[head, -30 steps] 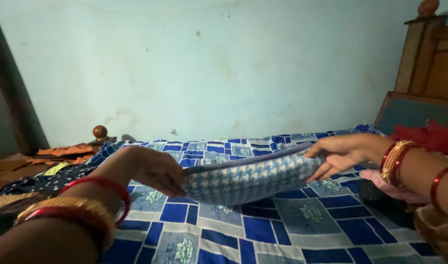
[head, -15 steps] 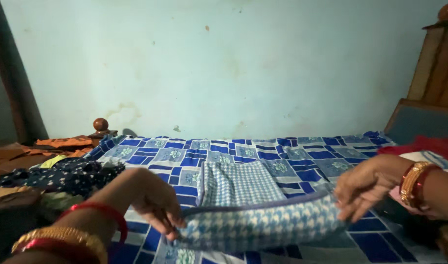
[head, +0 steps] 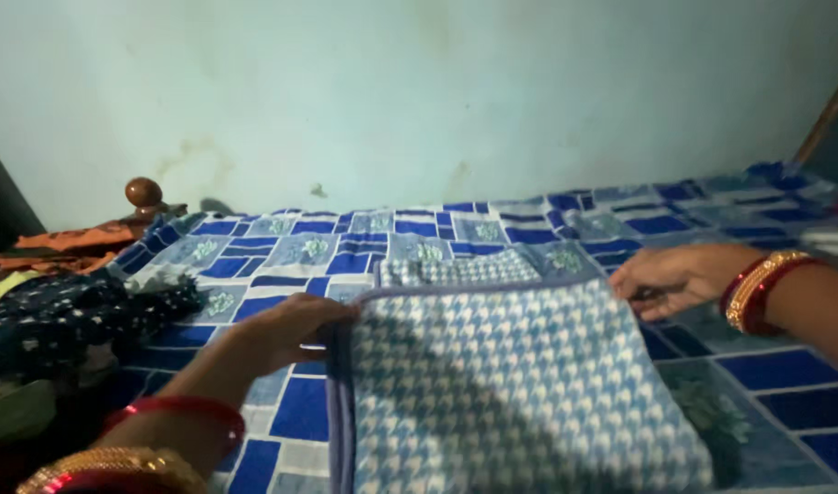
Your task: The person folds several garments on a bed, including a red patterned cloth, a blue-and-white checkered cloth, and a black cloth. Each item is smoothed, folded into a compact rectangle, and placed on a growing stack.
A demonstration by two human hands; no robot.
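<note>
Since the earlier frame, both hands have carried the near fold forward, and the houndstooth cloth [head: 506,384] now lies flat on the bed instead of hanging between them. At centre left of the frame, the left hand [head: 286,327] pinches the cloth's far left corner, fingers closed on the grey border. At centre right, the right hand [head: 677,279] lies on the far right corner with fingers curled at the edge; whether it grips or only presses, I cannot tell. Red and gold bangles [head: 757,291] ring the right wrist, and similar ones show on the left forearm at lower left.

The cloth fills the lower centre of the frame, a pale blue and white houndstooth weave with a grey hem down its left side and across its far edge. A narrow strip of a lower layer shows just beyond that edge. Under it the blue patchwork bedsheet [head: 300,256] runs bare to the pale wall [head: 419,91] at top. A dark spotted garment [head: 71,316] is heaped at left, near a round wooden knob [head: 144,192].
</note>
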